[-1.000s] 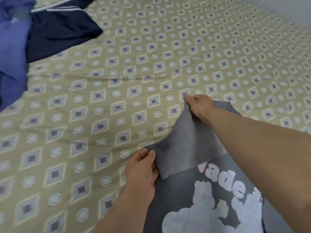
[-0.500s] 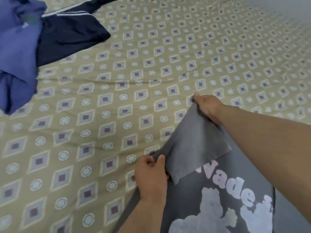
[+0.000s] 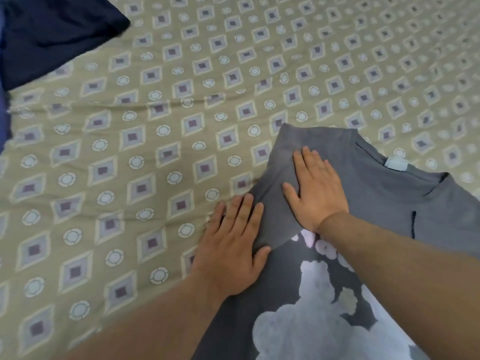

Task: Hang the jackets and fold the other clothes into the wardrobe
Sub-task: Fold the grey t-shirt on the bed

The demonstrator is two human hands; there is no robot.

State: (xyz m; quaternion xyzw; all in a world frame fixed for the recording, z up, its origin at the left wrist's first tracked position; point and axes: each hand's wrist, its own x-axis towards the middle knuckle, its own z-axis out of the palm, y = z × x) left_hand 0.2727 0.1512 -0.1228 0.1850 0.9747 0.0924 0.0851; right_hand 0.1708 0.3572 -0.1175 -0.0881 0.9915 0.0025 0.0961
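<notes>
Patterned bedsheet [image 3: 155,157], soft grey t-shirt [image 3: 389,193], left hand [image 3: 231,245], right hand [image 3: 318,188] flat on folded sleeve [image 3: 275,203]

The T-shirt [image 3: 415,203] lay on the bed [image 3: 155,152] at the near right, its collar toward the far side and the neck label [image 3: 396,163] inside it. Its left sleeve [image 3: 283,152] lay folded over onto the body. The right hand [image 3: 317,188] rested flat on that sleeve. The left hand [image 3: 231,250] lay just left and nearer, half on the sleeve's edge and half on the bed. Another garment [image 3: 52,35] lay well apart at the far left corner.
</notes>
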